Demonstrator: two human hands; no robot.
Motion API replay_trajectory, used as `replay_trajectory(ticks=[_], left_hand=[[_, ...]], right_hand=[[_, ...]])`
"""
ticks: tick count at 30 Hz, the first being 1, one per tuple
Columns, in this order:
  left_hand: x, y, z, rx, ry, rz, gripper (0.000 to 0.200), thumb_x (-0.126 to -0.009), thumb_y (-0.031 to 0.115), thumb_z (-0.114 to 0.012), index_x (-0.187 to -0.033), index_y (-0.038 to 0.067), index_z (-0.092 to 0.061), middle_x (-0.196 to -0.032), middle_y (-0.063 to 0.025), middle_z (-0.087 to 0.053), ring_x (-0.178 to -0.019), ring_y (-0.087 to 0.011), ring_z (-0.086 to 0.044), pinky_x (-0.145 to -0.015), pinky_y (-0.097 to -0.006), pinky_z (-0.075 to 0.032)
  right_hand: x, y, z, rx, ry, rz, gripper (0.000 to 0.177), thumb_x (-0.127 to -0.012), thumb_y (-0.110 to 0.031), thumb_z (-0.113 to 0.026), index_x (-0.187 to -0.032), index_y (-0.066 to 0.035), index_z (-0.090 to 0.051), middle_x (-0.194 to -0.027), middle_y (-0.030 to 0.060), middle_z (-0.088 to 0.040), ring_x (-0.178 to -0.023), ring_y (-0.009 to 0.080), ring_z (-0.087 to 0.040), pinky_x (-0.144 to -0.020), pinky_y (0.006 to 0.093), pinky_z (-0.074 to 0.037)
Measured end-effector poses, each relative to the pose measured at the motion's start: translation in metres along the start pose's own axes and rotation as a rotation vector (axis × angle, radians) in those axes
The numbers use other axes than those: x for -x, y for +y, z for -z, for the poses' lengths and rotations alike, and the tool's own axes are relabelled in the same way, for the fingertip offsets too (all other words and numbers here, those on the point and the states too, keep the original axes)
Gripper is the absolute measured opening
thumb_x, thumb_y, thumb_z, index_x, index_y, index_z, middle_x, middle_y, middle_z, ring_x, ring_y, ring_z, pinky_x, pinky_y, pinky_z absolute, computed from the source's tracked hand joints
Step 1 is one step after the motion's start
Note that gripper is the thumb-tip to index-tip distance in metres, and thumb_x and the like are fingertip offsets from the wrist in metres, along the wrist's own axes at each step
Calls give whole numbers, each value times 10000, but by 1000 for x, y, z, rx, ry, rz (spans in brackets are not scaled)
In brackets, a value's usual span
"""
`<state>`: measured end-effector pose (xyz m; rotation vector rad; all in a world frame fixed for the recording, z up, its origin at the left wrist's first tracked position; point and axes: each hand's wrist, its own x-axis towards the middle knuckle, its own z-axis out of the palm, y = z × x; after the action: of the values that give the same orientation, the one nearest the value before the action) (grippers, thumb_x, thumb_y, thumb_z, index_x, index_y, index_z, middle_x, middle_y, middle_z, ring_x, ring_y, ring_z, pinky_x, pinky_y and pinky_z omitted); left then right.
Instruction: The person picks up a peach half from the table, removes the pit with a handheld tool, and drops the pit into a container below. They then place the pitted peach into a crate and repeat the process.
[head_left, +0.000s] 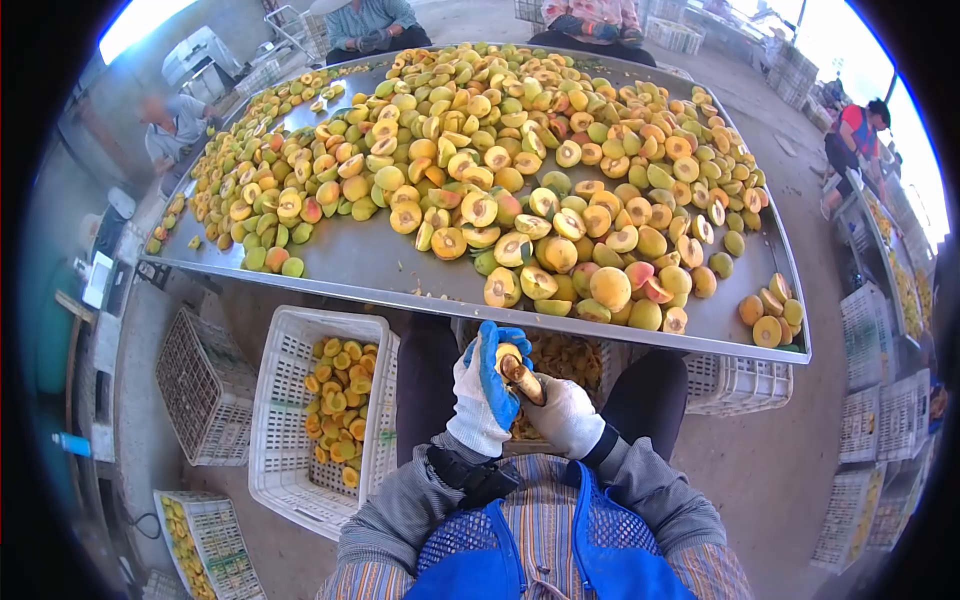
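My left hand (480, 392), in a white glove with a blue palm, is closed around a yellow peach half (508, 353). My right hand (566, 416), in a pale glove, grips a short wooden-handled tool (525, 381). The tool's far end meets the fruit; its tip is hidden. Both hands are over my lap, just below the near edge of the metal table (425, 278). A large heap of halved peaches (500, 180) covers much of that table. Under my hands, a crate holds brownish-yellow scraps (565, 365), partly hidden.
On my left stands a white crate (275, 440) with peach halves (342, 400) inside. Another crate (205, 390) is beyond it. A small peach pile (772, 315) lies at the table's right corner. Several people sit around the table; a person in red (858, 130) stands farther right.
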<state>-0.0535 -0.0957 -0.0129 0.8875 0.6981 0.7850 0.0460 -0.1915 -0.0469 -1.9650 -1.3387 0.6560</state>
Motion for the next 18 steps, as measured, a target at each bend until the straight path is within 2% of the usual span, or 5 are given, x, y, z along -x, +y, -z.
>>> replay_trajectory(ticks=[6, 10, 13, 15, 18], left_hand=[[-1, -6, 4, -93, -118, -113, 229, -994, 171, -500, -1159, 15, -535, -1027, -108, -623, -904, -174, -631, -816, -311, -548], [-1, -4, 2, -58, -150, -110, 230, -970, 82, -500, -1192, 26, -514, -1040, -104, -617, -896, -176, -630, -816, -309, -548], [0, -2, -1, -176, -137, -168, 265, -1004, 213, -486, -1188, 24, -513, -1007, -104, -624, -901, -190, -630, -810, -321, -549], [-1, -2, -2, 222, -52, 42, 411, -1016, 383, -444, -1178, 11, -509, -968, -114, -627, -855, -213, -632, -778, -342, -555], [2, 3, -4, -11, -49, -63, 573, -999, 532, -367, -1023, -2, -573, -870, -129, -634, -767, -245, -631, -722, -363, -554]], right_hand=[[2, -10, 25, 125, 27, -4, 301, -854, -238, -616, -1120, -97, -630, -793, 176, -675, -754, 350, -667, -681, 448, -530], [3, -21, 30, 110, 24, -60, 297, -857, -235, -616, -1117, -94, -638, -807, 183, -675, -778, 352, -666, -703, 449, -528], [3, -22, 30, 144, 0, -88, 307, -856, -237, -614, -1126, -94, -637, -826, 188, -678, -790, 356, -666, -721, 450, -528], [5, -21, 27, 173, -9, -102, 311, -856, -240, -611, -1128, -93, -635, -834, 190, -679, -793, 360, -665, -728, 451, -527], [7, -22, 21, 46, -102, -129, 318, -853, -251, -610, -1123, -84, -635, -831, 192, -679, -798, 366, -663, -732, 452, -525]])
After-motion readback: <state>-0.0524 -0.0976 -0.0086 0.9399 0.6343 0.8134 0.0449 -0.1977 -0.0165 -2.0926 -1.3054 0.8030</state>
